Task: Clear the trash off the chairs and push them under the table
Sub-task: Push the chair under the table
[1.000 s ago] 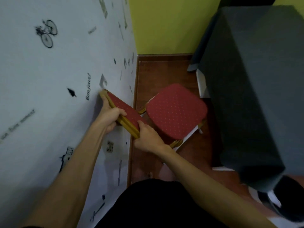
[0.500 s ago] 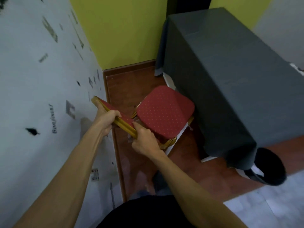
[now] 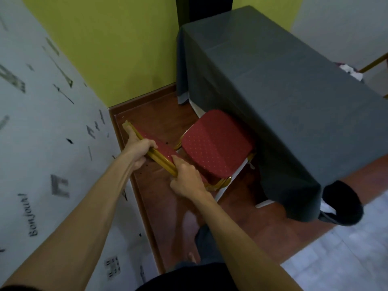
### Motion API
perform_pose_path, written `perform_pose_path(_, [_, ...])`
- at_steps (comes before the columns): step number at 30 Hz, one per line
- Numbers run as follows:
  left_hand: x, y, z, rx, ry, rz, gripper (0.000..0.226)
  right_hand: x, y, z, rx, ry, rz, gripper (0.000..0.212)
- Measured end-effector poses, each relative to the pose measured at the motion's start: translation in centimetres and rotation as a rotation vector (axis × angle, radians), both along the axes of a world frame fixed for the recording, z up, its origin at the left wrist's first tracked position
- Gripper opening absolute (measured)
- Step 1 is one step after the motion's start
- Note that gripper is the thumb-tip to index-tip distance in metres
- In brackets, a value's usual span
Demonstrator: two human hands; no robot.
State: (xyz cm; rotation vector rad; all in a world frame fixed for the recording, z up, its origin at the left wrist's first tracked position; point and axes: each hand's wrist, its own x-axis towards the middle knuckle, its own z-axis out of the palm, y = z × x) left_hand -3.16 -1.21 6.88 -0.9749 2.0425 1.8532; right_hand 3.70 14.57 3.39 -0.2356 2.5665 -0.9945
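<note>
Red-cushioned chair [image 3: 216, 143] sits partway under the grey-clothed table [image 3: 273, 85], seat bare. My left hand [image 3: 138, 151] and right hand [image 3: 185, 181] both wrapped around its gold backrest rail [image 3: 159, 159], top grip gives leverage to steer it straight under.

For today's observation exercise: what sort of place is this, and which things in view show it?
Probably a small function or dining room. A table draped in a grey cloth, a red padded banquet chair with a gold frame, and a wall covering printed with "Bonjour" suggest it.
</note>
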Motion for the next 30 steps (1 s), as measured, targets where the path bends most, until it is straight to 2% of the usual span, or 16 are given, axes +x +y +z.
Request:
perform_pose_path(10, [-10.5,3.9,1.1,-0.045,-0.009,-0.101,0.11,-10.1,2.6,-0.4,-0.001,-0.024,-0.062,0.078])
perform_pose_path(17, [-15.5,4.9,1.5,-0.051,-0.046,-0.156,0.111,-15.2,4.1,0.2,0.012,-0.081,-0.01,0.081])
perform_pose_path(30, [-22.0,5.1,1.2,-0.026,-0.076,-0.246,0.109,-20.9,4.2,0.1,0.048,-0.11,-0.03,0.085])
